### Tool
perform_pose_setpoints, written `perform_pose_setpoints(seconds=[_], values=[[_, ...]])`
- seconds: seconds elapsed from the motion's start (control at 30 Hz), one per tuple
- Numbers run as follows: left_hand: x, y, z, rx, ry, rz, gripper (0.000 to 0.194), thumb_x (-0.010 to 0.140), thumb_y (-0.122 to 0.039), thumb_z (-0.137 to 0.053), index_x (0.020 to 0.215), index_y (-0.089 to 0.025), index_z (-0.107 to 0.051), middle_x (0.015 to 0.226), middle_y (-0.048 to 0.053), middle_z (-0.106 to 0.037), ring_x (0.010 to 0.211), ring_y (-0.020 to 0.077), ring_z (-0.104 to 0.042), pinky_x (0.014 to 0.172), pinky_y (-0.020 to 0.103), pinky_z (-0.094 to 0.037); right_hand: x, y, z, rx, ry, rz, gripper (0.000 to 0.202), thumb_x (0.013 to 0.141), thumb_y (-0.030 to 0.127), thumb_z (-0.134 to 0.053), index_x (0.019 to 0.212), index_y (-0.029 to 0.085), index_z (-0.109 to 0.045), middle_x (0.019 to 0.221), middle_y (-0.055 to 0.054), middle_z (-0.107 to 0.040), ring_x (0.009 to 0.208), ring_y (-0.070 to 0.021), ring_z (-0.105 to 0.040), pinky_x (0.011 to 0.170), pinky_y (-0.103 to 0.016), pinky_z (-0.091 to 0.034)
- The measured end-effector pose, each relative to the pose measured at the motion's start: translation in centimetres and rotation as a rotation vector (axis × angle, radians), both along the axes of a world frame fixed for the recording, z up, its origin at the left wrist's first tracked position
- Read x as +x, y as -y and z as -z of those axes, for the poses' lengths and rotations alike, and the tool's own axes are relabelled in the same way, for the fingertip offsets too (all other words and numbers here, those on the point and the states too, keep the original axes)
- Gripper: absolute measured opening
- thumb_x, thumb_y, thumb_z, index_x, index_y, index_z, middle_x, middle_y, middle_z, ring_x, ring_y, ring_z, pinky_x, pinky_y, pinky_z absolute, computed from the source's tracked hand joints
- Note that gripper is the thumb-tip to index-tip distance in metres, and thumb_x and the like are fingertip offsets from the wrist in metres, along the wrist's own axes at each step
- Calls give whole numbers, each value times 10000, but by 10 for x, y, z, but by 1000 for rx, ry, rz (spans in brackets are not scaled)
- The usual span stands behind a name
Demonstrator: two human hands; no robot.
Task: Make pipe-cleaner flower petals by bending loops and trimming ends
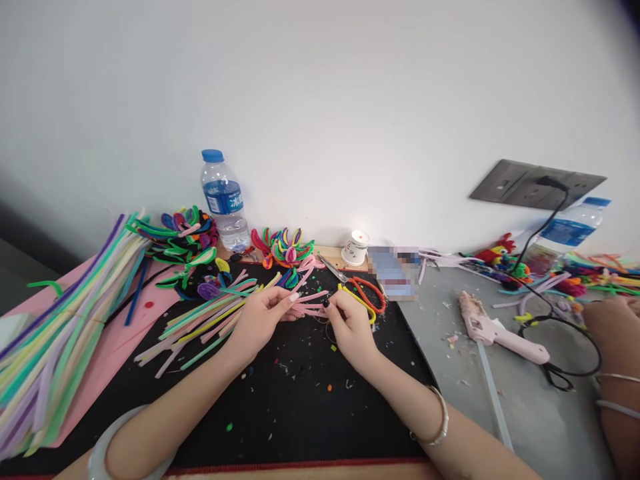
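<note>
Over the black mat [300, 400], my left hand [267, 317] pinches a small bunch of pink pipe cleaner strips [311, 303] that fan out to the right. My right hand [350, 327] has its thumb and index finger closed at the right ends of these strips. Just behind my right hand lie scissors with red handles [371, 293] and a yellow loop [367, 301]. Cut pastel pipe cleaners [205, 327] lie left of my left hand.
Long pipe cleaners [65, 333] lie at left. A water bottle [225, 200], colourful pipe cleaner pieces [285, 247], a paper cup [355, 247] and a blurred phone [395, 273] stand or lie behind. At right are a glue gun [500, 333] with a cable and another person's arm [617, 353].
</note>
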State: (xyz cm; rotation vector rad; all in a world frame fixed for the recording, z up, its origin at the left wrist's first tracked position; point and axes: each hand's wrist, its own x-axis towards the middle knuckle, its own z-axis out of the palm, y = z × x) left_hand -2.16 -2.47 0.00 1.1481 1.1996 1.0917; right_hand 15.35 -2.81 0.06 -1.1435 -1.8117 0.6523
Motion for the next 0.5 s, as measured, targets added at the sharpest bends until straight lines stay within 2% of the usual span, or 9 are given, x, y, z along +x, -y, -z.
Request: perform_pose_setpoints(seconds=[0.13,0.3,0.5], values=[[-1,-1,1,25,-48,39,283,742,-430,-606,749,-146,-611,674,21,-668,660,164,-641,682,298,-517,2,-7,4,-109,-105,28,247,854,226,-445,613,187,-482,627,6,-498,608,-132,-453,577,-246,-334],[-1,-1,-4,51,-133,82,289,758,-438,-575,726,-153,-604,658,20,-666,635,163,-634,663,295,-510,3,-11,7,-165,-171,29,252,845,261,-460,611,181,-508,604,13,-484,594,-131,-434,572,-241,-321],[-2,-3,-5,-8,-172,135,272,755,-416,-575,671,-158,-554,639,17,-649,610,162,-639,629,285,-504,6,-14,4,-223,-222,32,264,845,306,-460,613,183,-488,606,14,-464,580,-127,-416,549,-240,-313]])
